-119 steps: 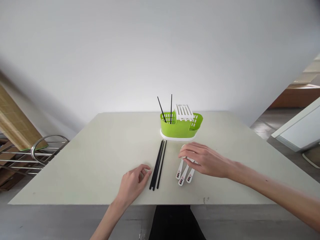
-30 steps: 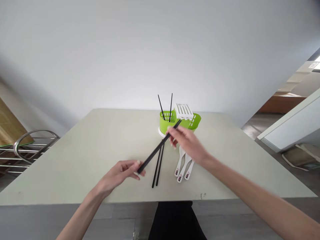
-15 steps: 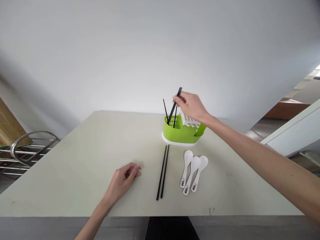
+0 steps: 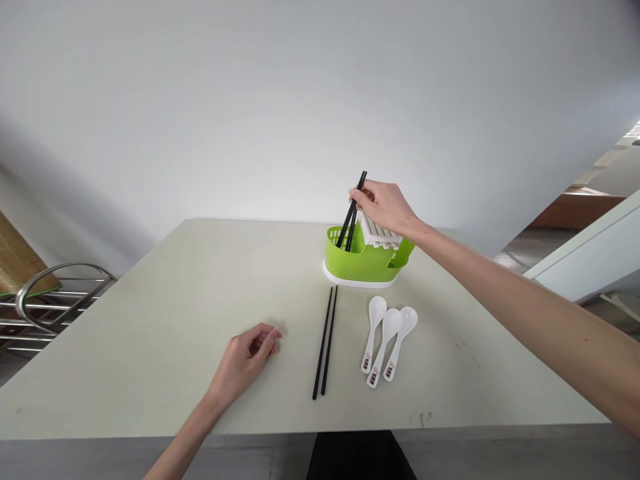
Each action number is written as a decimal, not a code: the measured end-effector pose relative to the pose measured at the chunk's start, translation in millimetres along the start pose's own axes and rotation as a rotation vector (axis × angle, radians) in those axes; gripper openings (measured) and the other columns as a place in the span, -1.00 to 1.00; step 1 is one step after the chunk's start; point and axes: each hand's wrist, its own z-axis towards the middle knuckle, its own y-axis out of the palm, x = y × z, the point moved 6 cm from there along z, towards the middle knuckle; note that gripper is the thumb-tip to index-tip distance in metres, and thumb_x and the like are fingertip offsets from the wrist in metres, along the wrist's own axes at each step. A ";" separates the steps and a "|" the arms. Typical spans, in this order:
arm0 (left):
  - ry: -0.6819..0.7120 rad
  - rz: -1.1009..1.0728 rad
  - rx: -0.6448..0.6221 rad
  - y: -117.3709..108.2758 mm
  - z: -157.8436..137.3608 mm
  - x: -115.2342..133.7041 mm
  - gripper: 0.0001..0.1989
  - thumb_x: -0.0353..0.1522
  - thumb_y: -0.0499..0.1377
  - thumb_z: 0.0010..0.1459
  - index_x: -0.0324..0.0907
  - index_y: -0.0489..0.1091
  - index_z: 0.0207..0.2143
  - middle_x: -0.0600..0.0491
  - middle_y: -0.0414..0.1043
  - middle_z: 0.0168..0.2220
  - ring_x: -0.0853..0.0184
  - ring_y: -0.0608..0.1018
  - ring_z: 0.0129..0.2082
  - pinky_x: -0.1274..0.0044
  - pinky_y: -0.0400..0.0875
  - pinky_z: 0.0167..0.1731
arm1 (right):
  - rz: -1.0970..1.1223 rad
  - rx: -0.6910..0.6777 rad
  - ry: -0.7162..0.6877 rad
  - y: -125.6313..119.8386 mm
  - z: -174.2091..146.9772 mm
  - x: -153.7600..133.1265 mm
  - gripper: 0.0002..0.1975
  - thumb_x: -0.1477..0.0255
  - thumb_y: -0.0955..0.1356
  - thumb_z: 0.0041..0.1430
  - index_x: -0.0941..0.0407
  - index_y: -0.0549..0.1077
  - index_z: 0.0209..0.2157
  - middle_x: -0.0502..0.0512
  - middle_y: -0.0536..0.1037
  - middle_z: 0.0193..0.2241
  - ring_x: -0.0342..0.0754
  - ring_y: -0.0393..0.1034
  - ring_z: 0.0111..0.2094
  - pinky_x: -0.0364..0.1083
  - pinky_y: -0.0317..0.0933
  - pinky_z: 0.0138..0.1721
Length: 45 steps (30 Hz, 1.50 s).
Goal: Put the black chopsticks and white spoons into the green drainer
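My right hand is closed around black chopsticks, their lower ends inside the left compartment of a green cutlery holder. The holder has a white slatted part and stands on a white base. More than one stick shows there; the fingers partly hide them. My left hand rests on the table at left, loosely curled with a gap between thumb and fingers, holding nothing. To its right lie two black chopsticks, side by side. Three white spoons lie in front of the holder, their bowls pointing away from me.
The pale table meets a plain wall at the back. A metal rack stands beyond the left edge, and a white panel slants at the right. A dark shape is below the front edge.
The chopstick that leaned left in the holder no longer stands apart there. My right hand has shifted slightly, still gripping chopsticks. My left hand and the spoons stay put; the view has tilted slightly.
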 end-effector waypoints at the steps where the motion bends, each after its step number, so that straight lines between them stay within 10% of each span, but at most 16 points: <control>1: -0.004 0.006 0.004 -0.3 0.1 0.7 -0.52 0.04 0.05 0.37 -0.12 0.51 -0.31 0.11 0.43 -0.48 0.39 0.25 -0.55 0.55 0.12 -0.52 | 0.018 -0.027 0.002 2.0 1.9 -0.8 -0.70 0.29 0.27 0.44 0.11 0.57 -0.27 0.09 0.66 -0.37 -0.02 0.47 -0.35 -0.09 0.20 -0.25; 15: -0.037 0.003 0.007 0.0 -0.4 0.2 -0.53 0.03 0.05 0.37 -0.12 0.53 -0.30 0.11 0.43 -0.48 0.39 0.30 -0.53 0.55 0.19 -0.49 | 0.003 -0.476 0.059 53.1 47.3 26.9 -0.73 0.28 0.35 0.36 0.11 0.60 -0.35 0.05 0.71 -0.32 -0.13 0.43 -0.49 -0.09 0.25 -0.30; 25: -0.044 0.012 0.000 0.3 1.0 -3.7 -0.52 0.04 0.05 0.37 -0.12 0.50 -0.33 0.11 0.41 -0.49 0.38 0.29 -0.53 0.54 0.17 -0.48 | -0.020 -0.537 0.111 53.2 59.9 40.4 -0.72 0.17 0.50 0.13 0.10 0.60 -0.47 0.05 0.69 -0.47 -0.19 0.32 -0.66 -0.11 0.26 -0.49; 31: -0.036 0.012 -0.001 0.9 2.4 -6.8 -0.53 0.04 0.06 0.36 -0.11 0.51 -0.31 0.11 0.42 -0.48 0.37 0.30 -0.52 0.54 0.17 -0.48 | -0.086 -0.382 0.193 31.2 59.1 33.4 -0.73 0.32 0.50 0.13 0.13 0.56 -0.15 0.02 0.69 -0.48 -0.08 0.44 -0.55 -0.03 0.34 -0.32; 37: -0.027 0.034 0.013 -1.3 1.5 1.5 -0.49 0.08 0.04 0.35 -0.12 0.50 -0.32 0.10 0.40 -0.49 0.37 0.28 -0.54 0.54 0.18 -0.49 | -0.137 -0.129 0.007 -12.1 23.5 -5.1 -0.67 0.41 0.43 0.21 0.09 0.48 0.02 0.03 0.69 -0.42 0.13 0.55 -0.18 0.02 0.26 -0.15; 45: 0.028 0.183 0.050 14.5 -4.6 19.5 -0.48 0.09 0.01 0.34 -0.11 0.50 -0.25 0.07 0.44 -0.46 0.32 0.37 -0.49 0.51 0.24 -0.46 | -0.037 -0.243 -0.169 -37.1 -92.6 -31.5 -0.78 0.37 0.37 0.32 -0.01 0.50 -0.01 -0.08 0.67 -0.36 -0.09 0.43 -0.49 -0.09 0.13 -0.35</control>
